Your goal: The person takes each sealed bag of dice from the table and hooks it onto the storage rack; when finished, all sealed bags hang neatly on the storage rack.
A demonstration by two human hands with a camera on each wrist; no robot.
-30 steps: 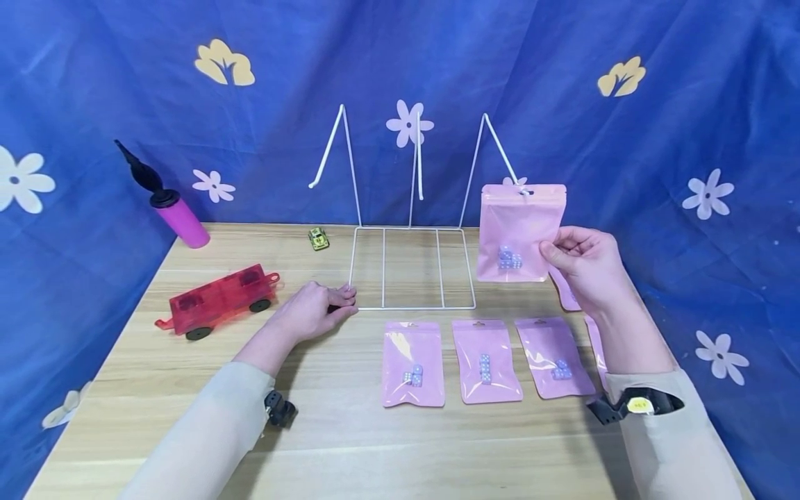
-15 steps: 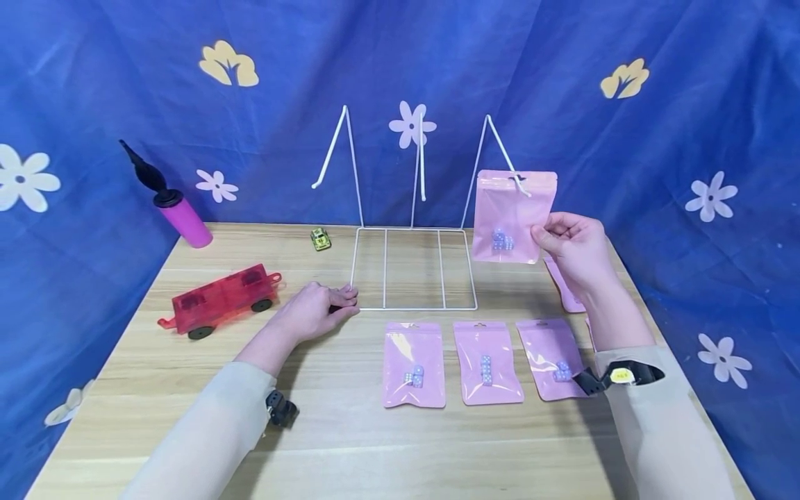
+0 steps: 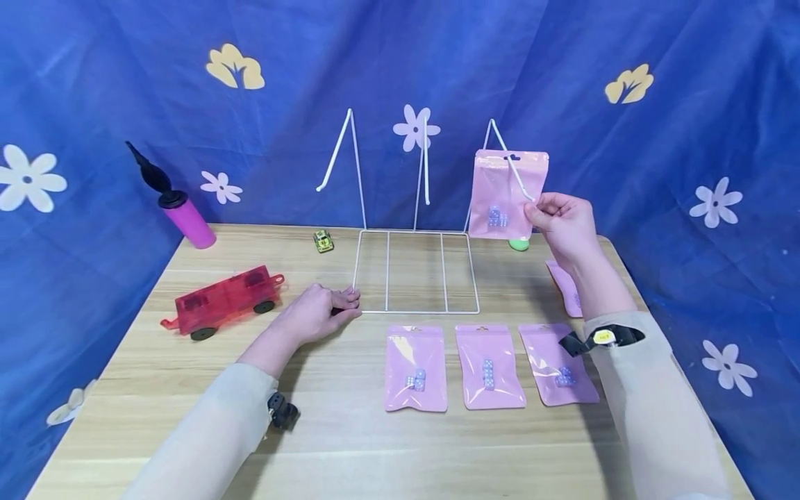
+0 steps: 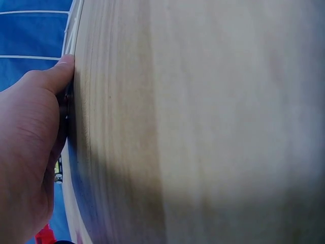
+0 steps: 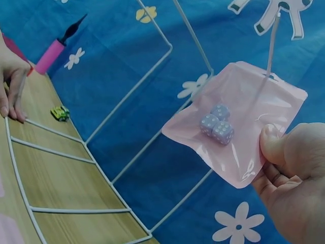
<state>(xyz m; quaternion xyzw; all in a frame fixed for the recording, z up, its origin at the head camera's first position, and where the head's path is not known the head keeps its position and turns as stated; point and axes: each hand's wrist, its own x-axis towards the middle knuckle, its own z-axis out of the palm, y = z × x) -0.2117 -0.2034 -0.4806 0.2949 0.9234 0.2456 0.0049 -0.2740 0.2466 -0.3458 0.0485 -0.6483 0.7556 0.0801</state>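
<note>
My right hand (image 3: pixel 565 222) pinches a pink zip pouch (image 3: pixel 503 184) by its right edge, thumb in front. Small lilac dice (image 5: pixel 216 123) show through the pouch in the right wrist view. The right-hand hook (image 3: pixel 512 160) of a white wire rack (image 3: pixel 444 271) passes through the pouch's hang hole, and the pouch sits partway along it. My left hand (image 3: pixel 315 310) holds the rack's front left corner, with the thumb (image 4: pixel 63 68) against the wire. On the table in front of the rack lie three more pink pouches (image 3: pixel 490 347) with dice inside.
Another pink pouch (image 3: pixel 565 288) lies partly behind my right forearm. A green object (image 3: pixel 519 244) shows beneath the held pouch. To the left are a red toy wagon (image 3: pixel 228 298), a small yellow-green toy car (image 3: pixel 323 241) and a pink-and-black pump (image 3: pixel 190 219). A blue cloth hangs behind.
My right hand has moved up, back and slightly left, sliding the pouch from the hook's tip further along it. The green object has come into view. My left hand stays on the rack's corner.
</note>
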